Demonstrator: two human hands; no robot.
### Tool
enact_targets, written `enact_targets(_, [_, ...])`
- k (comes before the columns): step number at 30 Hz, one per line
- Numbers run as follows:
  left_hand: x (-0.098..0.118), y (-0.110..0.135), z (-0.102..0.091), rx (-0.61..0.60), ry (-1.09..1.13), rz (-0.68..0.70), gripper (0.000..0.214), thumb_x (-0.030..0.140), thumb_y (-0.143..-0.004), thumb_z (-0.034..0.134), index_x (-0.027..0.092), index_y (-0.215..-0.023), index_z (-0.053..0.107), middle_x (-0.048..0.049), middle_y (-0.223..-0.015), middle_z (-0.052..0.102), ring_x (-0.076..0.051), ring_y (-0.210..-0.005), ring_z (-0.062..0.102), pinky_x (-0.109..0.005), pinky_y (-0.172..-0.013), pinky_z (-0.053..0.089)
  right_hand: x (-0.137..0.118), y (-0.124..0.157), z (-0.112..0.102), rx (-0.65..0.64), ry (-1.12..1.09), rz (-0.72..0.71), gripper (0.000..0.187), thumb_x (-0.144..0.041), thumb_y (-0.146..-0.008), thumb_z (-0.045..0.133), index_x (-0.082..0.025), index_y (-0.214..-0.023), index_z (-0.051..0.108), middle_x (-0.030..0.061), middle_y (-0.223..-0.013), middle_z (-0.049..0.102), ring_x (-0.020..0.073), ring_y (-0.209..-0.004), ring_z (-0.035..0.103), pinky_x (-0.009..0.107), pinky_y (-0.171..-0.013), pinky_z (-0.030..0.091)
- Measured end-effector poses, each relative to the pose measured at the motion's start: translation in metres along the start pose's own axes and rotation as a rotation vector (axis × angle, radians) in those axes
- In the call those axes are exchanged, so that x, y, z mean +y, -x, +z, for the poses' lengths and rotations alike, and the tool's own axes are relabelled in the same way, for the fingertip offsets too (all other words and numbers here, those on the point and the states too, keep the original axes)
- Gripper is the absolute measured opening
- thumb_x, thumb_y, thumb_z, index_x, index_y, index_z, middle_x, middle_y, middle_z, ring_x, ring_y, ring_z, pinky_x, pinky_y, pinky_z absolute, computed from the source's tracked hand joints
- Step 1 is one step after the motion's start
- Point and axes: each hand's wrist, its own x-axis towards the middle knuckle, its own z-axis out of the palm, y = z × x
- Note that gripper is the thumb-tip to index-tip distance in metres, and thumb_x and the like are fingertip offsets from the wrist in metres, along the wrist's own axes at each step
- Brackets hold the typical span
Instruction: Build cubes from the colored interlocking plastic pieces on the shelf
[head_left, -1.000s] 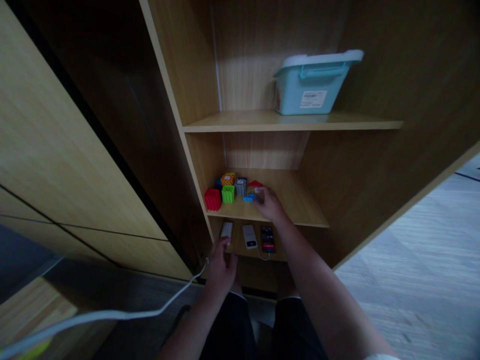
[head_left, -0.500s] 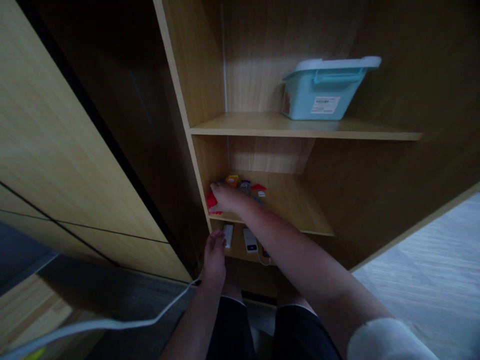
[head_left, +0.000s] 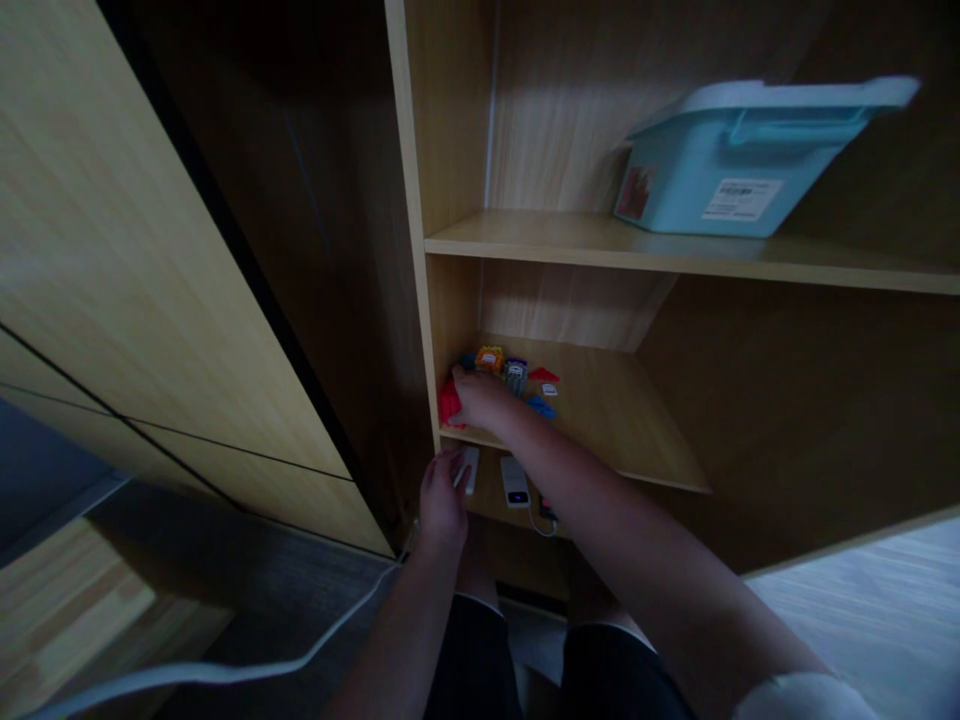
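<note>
On the middle shelf, my right hand (head_left: 480,399) reaches to the left side wall, its fingers curled over a red packet (head_left: 449,404). Just behind that hand lie an orange-yellow snack packet (head_left: 490,359) and a dark silvery packet (head_left: 516,375). To its right are a red triangular piece (head_left: 544,375), a small white card (head_left: 549,390) and a blue piece (head_left: 541,406). Lower down, my left hand (head_left: 443,495) is at the front of the bottom shelf with fingers loosely bent and apart, beside a white bar-shaped device (head_left: 470,469); its fingertips overlap the bar's near edge in view.
A light blue lidded bin (head_left: 712,180) stands on the upper shelf (head_left: 540,235). A white power bank (head_left: 514,482) with a cable lies on the bottom shelf. Cabinet doors (head_left: 150,250) rise at the left, and a white cable (head_left: 330,640) crosses the floor area.
The view has shifted, so the shelves appear larger and the bin further right. My right hand stays at the red packet. My left hand has come closer to the white bar.
</note>
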Motion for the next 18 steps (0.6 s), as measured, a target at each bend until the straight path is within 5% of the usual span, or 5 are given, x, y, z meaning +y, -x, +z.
enact_targets(18, [0.015, -0.009, 0.013, -0.054, 0.092, -0.034, 0.008, 0.026, -0.098, 0.072, 0.019, -0.099, 0.074, -0.0093, -0.109, 0.077, -0.018, -0.103, 0.075, -0.033, -0.101, 0.061, -0.004, 0.002, -0.005, -0.066, 0.015, -0.057, 0.07, -0.046, -0.069, 0.103, -0.019, -0.125, 0.07, 0.0195, -0.117, 0.081, 0.0447, -0.119, 0.071, 0.051, -0.103, 0.05])
